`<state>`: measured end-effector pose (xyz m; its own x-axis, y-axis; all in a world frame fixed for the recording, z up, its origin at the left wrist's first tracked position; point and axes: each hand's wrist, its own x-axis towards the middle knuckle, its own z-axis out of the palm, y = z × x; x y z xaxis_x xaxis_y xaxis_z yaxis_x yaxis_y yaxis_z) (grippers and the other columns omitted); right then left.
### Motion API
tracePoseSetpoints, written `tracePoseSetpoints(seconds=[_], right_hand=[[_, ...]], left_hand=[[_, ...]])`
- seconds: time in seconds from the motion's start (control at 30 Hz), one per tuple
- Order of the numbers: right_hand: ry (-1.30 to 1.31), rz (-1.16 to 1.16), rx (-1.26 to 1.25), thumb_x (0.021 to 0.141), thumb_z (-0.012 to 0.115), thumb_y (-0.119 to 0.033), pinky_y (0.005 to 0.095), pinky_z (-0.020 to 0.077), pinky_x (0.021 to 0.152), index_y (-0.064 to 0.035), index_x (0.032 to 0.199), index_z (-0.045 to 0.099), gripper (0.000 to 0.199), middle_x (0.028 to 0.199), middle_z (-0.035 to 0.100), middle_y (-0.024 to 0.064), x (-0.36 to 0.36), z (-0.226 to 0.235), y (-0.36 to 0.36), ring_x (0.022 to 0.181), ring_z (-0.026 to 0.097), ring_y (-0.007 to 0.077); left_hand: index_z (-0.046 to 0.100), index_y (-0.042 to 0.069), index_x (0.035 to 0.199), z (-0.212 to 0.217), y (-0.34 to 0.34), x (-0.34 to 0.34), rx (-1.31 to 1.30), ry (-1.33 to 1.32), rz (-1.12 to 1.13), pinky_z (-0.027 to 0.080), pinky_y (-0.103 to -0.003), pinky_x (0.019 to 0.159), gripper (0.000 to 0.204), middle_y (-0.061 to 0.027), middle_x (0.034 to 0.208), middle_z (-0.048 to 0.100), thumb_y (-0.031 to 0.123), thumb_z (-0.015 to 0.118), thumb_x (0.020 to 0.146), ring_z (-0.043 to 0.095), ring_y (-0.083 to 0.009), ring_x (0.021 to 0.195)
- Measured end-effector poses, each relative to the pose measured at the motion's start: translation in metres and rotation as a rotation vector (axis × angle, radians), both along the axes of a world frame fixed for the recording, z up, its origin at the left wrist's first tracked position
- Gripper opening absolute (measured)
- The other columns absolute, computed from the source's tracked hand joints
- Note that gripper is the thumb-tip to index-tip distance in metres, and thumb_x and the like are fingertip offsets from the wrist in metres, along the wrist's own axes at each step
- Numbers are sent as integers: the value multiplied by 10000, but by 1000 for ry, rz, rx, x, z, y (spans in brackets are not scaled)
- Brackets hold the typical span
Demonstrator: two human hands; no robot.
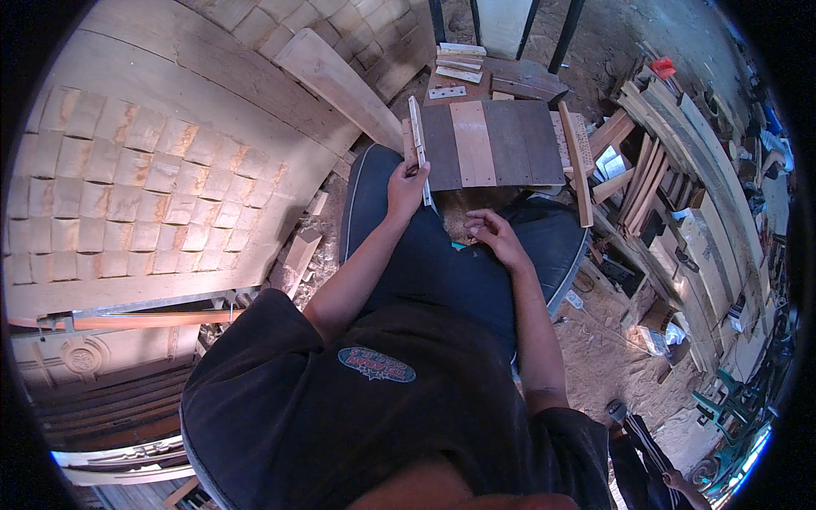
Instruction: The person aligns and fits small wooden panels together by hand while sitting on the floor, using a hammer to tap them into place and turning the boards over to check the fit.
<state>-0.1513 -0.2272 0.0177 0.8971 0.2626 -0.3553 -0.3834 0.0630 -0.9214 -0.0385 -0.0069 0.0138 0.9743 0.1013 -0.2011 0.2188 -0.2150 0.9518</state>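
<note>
A slatted wooden panel (pixel 518 144), mostly dark boards with one pale board (pixel 473 140), lies just beyond my knees. Small dark dots run along its near edge. My left hand (pixel 406 191) is closed around the near part of a narrow pale wooden strip (pixel 418 136) at the panel's left side. Over my lap, my right hand (pixel 500 240) is held with its fingers curled in; anything small between them cannot be made out. A small teal item (pixel 459 246) shows beside those fingertips, partly hidden. Another wooden strip (pixel 575 166) lies along the panel's right side.
Short wood pieces (pixel 459 64) are stacked behind the panel. At the left lean a large panel of woven pale slats (pixel 127 183) and a thick plank (pixel 340 85). Long boards (pixel 697 195) and offcuts are piled at right. Another person's leg (pixel 650 450) shows at lower right.
</note>
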Motion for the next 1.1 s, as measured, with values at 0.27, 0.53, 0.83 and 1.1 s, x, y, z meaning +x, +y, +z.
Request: tracePoseSetpoints(seconds=[0.27,0.53,0.83,1.1], right_hand=[[-1,5,12,914,617,-83,275,480,881,-18,1262,567,358,1092,630,73,1,-1,0,983,602,139],[12,-15,31,905,643,-92,273,471,866,-29,1252,583,358,1067,643,55,0,-2,2,955,592,125],[12,4,4,908,633,-97,267,455,867,-25,1259,576,363,1077,642,58,1,-5,1,994,589,129],[4,-19,10,891,656,-73,285,483,886,-31,1246,588,364,1061,648,58,1,-2,1,955,608,135]], left_hand=[[607,-65,1188,0,2,1,-1,-4,-24,493,-297,872,458,-139,1065,676,308,672,931,639,-173,964],[594,-70,1208,-1,1,1,-13,2,-18,492,-294,873,465,-139,1068,676,298,669,934,638,-167,959],[577,-89,1220,-2,1,1,-56,-2,-22,496,-283,858,451,-138,1070,677,261,656,946,639,-158,952],[544,-104,1266,2,-2,-1,-105,-1,3,493,-282,889,472,-159,1123,672,234,645,952,644,-172,1003]])
